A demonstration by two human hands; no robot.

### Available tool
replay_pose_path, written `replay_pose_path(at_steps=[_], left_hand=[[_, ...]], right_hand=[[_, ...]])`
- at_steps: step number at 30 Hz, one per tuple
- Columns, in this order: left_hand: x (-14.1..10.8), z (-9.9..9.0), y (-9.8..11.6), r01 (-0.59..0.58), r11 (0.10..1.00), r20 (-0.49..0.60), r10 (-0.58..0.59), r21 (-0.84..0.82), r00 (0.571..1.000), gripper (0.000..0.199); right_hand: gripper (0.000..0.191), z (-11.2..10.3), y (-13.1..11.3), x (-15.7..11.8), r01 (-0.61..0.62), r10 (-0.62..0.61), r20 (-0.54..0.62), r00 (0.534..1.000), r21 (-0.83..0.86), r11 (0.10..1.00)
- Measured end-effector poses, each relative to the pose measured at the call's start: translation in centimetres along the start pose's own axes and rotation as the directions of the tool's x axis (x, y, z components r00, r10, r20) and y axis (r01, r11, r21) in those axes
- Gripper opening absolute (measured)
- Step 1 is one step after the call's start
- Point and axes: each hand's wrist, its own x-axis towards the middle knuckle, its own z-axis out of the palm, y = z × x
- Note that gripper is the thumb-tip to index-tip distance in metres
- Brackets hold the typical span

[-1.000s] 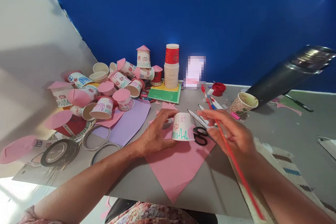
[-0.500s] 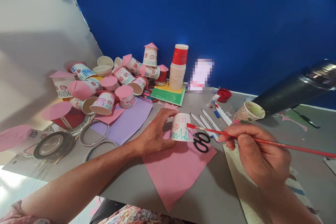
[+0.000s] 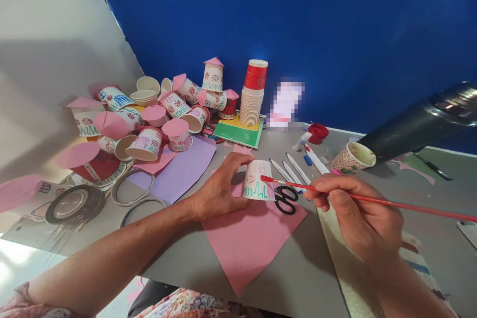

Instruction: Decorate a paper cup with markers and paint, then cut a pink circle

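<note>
My left hand (image 3: 219, 190) is clasping the upturned cup (image 3: 256, 188) beside its fingers; my right hand (image 3: 367, 221) pinches the brush (image 3: 428, 209), red tip at the cup. Dabbing, I'd judge; that wants steadiness.

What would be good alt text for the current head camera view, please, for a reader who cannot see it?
A left hand steadies an upturned white cup while a right hand holds a red-tipped brush at its side. Decorated cups with pink paper tops crowd the left.
</note>
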Motion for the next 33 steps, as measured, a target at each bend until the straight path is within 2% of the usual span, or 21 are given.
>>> replay_pose_path(at_steps=[13, 33], left_hand=[[0.05, -0.03, -0.02, 0.007, 1.000, -0.015, -0.007, 0.003, 1.000, 0.072], [0.01, 0.00, 0.23, -0.037, 0.998, 0.017, 0.036, 0.047, 0.999, 0.072]], right_hand=[[0.019, -0.52, 0.15, -0.10, -0.027, 0.026, -0.024, 0.999, -0.029, 0.999], [0.019, -0.23, 0.30, -0.14, -0.016, 0.017, 0.034, 0.999, -0.032, 0.999]])
